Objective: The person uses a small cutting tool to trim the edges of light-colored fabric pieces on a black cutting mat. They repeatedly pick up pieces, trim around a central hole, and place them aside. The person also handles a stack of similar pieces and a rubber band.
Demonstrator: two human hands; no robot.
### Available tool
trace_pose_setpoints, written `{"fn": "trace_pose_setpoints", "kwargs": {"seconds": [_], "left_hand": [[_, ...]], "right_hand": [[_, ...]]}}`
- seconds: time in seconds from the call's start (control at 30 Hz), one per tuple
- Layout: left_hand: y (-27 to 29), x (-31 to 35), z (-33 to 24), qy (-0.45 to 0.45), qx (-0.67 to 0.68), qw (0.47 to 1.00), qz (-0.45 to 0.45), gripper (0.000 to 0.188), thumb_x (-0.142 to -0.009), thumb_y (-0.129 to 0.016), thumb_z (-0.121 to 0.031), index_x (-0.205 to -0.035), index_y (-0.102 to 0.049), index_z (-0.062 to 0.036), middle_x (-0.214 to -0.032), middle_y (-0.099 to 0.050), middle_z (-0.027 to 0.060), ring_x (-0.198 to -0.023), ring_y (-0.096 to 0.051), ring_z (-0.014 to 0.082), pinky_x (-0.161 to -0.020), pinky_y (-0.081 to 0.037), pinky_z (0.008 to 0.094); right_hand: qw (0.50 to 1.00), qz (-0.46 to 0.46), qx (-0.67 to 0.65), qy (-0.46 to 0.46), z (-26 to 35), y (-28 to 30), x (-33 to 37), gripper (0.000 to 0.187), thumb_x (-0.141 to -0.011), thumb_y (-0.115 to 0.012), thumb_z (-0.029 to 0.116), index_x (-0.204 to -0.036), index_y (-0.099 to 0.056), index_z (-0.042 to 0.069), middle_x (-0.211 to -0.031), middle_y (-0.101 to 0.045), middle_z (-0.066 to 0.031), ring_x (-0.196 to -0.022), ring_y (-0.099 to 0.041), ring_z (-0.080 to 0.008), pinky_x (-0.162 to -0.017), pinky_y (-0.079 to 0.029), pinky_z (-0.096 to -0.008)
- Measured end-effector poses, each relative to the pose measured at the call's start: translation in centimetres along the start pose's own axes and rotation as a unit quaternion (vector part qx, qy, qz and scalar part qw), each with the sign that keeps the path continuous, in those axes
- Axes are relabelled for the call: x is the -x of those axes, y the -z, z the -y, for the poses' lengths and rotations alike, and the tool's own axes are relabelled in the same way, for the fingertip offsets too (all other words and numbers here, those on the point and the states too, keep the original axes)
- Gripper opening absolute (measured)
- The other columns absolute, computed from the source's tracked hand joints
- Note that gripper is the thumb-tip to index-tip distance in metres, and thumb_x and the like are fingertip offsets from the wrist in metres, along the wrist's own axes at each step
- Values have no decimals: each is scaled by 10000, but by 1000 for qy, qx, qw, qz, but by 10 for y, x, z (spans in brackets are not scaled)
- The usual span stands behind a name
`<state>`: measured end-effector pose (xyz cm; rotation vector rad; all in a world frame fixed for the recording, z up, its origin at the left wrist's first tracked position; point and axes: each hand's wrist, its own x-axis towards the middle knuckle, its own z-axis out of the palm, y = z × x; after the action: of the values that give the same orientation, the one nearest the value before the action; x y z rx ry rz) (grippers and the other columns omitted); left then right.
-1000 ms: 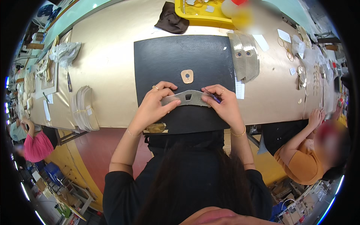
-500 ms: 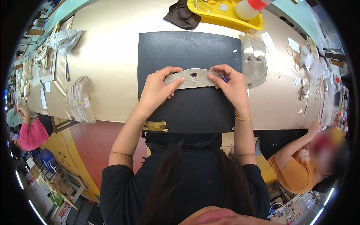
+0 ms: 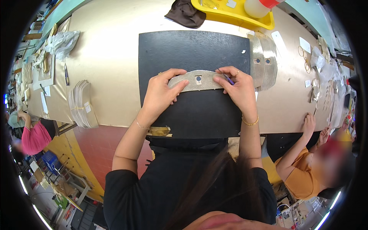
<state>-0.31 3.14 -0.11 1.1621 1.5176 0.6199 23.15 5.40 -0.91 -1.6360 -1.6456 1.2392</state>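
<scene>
Between my two hands is a curved, glittery beige-silver panel (image 3: 207, 83) with a small square window in its middle. A dark round-headed shape shows in that window. My left hand (image 3: 163, 88) pinches the panel's left end between thumb and fingers. At the other end, my right hand (image 3: 238, 84) grips it the same way, and a thin purple-handled tool (image 3: 229, 80) is also held in those fingers. What tip the tool has is too small to tell. Beneath lies a black rectangular mat (image 3: 191, 48), with the panel held over it.
Overlapping matching panels (image 3: 264, 73) lie at the mat's right edge. A banded stack of curved pieces (image 3: 82, 105) sits left. Beyond the mat are a dark brown cloth (image 3: 186, 15) and a yellow tray (image 3: 234, 19) with a bottle (image 3: 256, 8). A person in orange (image 3: 301, 172) sits at right.
My hands keep the same hold on the panel. The view has shifted slightly. At right, the other person's hand has moved further over the table, and a second hand now shows.
</scene>
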Motion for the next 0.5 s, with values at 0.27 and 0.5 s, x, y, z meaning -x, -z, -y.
{"fn": "trace_pose_setpoints", "kwargs": {"seconds": [0.27, 0.5], "left_hand": [[-1, -1, 3, -19, -4, 1000, -7, 303, -874, -758, -144, -1147, -706, -21, -829, -680, 46, -516, -548, 37, -436, -434, 191], [-1, -2, 3, -22, -10, 1000, -9, 299, -876, -759, -148, -1147, -711, -31, -771, -662, 33, -501, -542, 39, -430, -425, 193]], "right_hand": [[1000, -10, 18, 21, -5, -1, -1, 219, -853, -781, 124, -1031, -729, 7, -870, -731, -26, -622, -566, -31, -526, -469, -206], [999, -19, 32, 38, -5, -2, -1, 217, -851, -784, 133, -1027, -734, 17, -844, -725, -25, -614, -561, -33, -527, -464, -204]]}}
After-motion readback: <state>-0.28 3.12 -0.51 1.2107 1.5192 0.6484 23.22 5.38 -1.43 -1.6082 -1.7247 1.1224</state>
